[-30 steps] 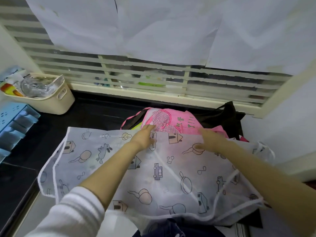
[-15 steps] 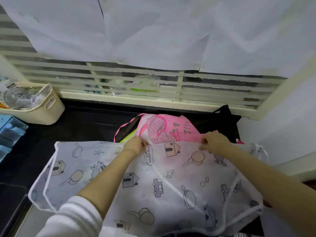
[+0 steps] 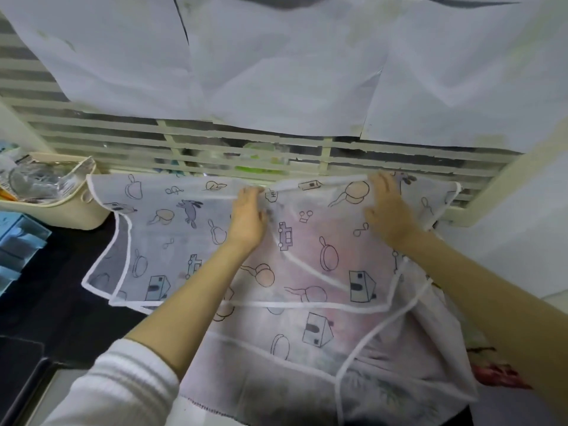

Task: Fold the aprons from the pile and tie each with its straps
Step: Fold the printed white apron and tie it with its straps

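A translucent white apron (image 3: 307, 272) printed with houses, pans and cars hangs spread in front of me, white binding along its edges. My left hand (image 3: 247, 219) grips its top edge near the middle. My right hand (image 3: 385, 210) holds the same edge further right, fingers over the fabric. A thin white strap (image 3: 373, 339) trails down the lower right part. The pile of other aprons is hidden behind the sheet, showing only as a pink tint through it. A scrap of red fabric (image 3: 498, 375) pokes out at the lower right.
A cream basket (image 3: 61, 212) of clear plastic items stands at the left on the black counter (image 3: 46, 302). Blue racks (image 3: 18, 241) sit at the far left. A slatted window grille (image 3: 215, 142) with white paper sheets (image 3: 276, 72) is right behind the apron.
Both hands have raised the apron's top edge from over the pile up to the window grille. The pink apron and the rest of the pile are now covered.
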The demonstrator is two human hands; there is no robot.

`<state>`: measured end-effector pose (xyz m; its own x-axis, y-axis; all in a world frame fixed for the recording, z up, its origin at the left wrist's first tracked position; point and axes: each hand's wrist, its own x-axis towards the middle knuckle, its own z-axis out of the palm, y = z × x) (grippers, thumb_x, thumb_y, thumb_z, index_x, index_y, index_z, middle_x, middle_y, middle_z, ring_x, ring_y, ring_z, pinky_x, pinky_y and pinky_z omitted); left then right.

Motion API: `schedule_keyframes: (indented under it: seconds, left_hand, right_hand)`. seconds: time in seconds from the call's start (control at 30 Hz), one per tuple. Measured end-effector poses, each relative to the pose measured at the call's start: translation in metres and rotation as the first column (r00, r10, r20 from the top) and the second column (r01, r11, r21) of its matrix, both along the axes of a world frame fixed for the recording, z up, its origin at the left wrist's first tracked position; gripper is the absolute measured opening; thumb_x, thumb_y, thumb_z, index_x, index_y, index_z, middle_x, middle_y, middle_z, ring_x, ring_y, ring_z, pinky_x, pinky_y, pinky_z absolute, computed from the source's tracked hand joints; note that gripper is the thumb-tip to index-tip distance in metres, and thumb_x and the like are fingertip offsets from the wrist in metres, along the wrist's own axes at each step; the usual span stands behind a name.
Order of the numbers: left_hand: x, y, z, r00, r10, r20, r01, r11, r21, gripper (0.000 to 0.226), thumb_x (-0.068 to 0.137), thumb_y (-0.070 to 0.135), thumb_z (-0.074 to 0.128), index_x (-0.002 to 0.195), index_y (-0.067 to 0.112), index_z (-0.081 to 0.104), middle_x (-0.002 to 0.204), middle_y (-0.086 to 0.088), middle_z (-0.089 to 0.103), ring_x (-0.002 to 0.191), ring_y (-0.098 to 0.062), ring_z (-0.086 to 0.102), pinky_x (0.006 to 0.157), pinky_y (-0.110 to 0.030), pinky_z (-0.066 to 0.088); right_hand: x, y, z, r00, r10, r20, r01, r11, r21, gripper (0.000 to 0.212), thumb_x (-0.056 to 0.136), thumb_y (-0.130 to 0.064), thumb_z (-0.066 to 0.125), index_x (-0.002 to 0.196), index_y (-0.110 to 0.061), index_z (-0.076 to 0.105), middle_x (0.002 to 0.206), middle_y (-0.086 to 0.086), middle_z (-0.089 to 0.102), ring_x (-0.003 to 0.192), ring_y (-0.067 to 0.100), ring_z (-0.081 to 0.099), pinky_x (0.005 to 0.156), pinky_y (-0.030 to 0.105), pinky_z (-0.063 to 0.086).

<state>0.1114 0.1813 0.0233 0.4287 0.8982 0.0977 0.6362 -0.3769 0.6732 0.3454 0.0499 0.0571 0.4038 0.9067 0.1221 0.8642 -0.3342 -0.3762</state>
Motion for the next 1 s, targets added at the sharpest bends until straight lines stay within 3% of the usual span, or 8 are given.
schedule_keyframes:
  seconds: [0.1,0.2,0.33,0.43,0.6,0.73,0.83,1.0]
  left_hand:
    - [0.002,-0.022,-0.014,0.974,-0.083,-0.209,0.080,0.997,-0.023,0.066,0.087,0.002,0.053,0.146,0.019,0.028,0.152,-0.015,0.022,0.142,-0.031,0.017,0.116,-0.047,0.014]
    - [-0.001,-0.058,-0.029,0.927,-0.218,-0.307,0.207,0.976,-0.069,0.050,0.088,0.010,0.054,0.137,0.016,0.041,0.137,-0.011,0.037,0.128,-0.029,0.034,0.108,-0.040,0.029]
    - [-0.018,-0.108,-0.061,0.781,-0.484,-0.394,0.436,0.875,-0.210,0.034,0.090,0.017,0.053,0.124,0.014,0.049,0.127,-0.007,0.043,0.119,-0.027,0.043,0.098,-0.031,0.033]
    - [-0.033,-0.131,-0.083,0.668,-0.599,-0.442,0.529,0.799,-0.284,0.035,0.088,0.013,0.053,0.122,0.014,0.049,0.131,-0.005,0.039,0.128,-0.023,0.035,0.099,-0.029,0.026]
    - [-0.054,-0.145,-0.102,0.557,-0.636,-0.535,0.558,0.763,-0.326,0.061,0.082,0.015,0.062,0.137,0.017,0.034,0.149,-0.005,0.021,0.140,-0.022,0.018,0.112,-0.036,0.015]
    - [-0.061,-0.153,-0.104,0.597,-0.518,-0.613,0.511,0.834,-0.208,0.074,0.085,0.016,0.058,0.147,0.022,0.017,0.155,-0.008,0.006,0.143,-0.025,0.005,0.116,-0.043,0.005]
    - [-0.062,-0.149,-0.100,0.656,-0.440,-0.613,0.456,0.878,-0.143,0.077,0.087,0.017,0.055,0.149,0.024,0.011,0.154,-0.009,0.009,0.142,-0.024,0.009,0.116,-0.042,0.007]
    - [-0.063,-0.137,-0.075,0.718,-0.356,-0.598,0.445,0.896,0.000,0.049,0.084,-0.001,0.047,0.130,0.014,0.043,0.135,-0.008,0.038,0.123,-0.026,0.037,0.099,-0.035,0.025]
  right_hand:
    - [-0.022,-0.018,-0.015,0.991,0.127,0.030,-0.122,0.984,-0.133,0.074,0.090,-0.013,0.057,0.149,-0.006,0.013,0.158,0.013,0.003,0.145,0.029,0.008,0.117,0.034,0.009]
    - [-0.052,-0.048,-0.039,0.941,0.336,-0.027,-0.329,0.898,-0.293,0.069,0.094,-0.031,0.054,0.149,-0.012,0.017,0.158,0.007,0.002,0.145,0.025,0.008,0.117,0.034,0.009]
    - [-0.079,-0.089,-0.079,0.896,0.433,-0.101,-0.418,0.742,-0.524,0.072,0.090,-0.046,0.052,0.148,-0.017,0.019,0.157,0.002,0.008,0.145,0.020,0.007,0.118,0.035,0.008]
    - [-0.085,-0.104,-0.095,0.897,0.435,-0.072,-0.401,0.738,-0.542,0.061,0.092,-0.042,0.032,0.144,-0.012,0.025,0.154,0.006,0.016,0.144,0.022,0.011,0.118,0.033,0.003]
    - [-0.068,-0.104,-0.112,0.948,0.314,0.045,-0.263,0.859,-0.439,0.038,0.086,0.002,0.047,0.122,-0.011,0.048,0.128,0.005,0.045,0.121,0.022,0.042,0.097,0.025,0.033]
    - [-0.060,-0.098,-0.101,0.937,0.322,0.138,-0.228,0.859,-0.459,0.020,0.097,-0.012,0.041,0.110,-0.015,0.055,0.112,0.001,0.053,0.101,0.017,0.052,0.078,0.024,0.040]
    - [-0.071,-0.099,-0.092,0.941,0.308,0.143,-0.229,0.887,-0.401,0.015,0.097,-0.016,0.047,0.100,-0.014,0.062,0.100,0.003,0.062,0.088,0.021,0.059,0.068,0.030,0.047]
    - [-0.116,-0.107,-0.074,0.923,0.374,0.087,-0.331,0.890,-0.313,0.016,0.089,-0.017,0.060,0.105,-0.020,0.065,0.099,-0.003,0.061,0.092,0.017,0.057,0.068,0.029,0.050]
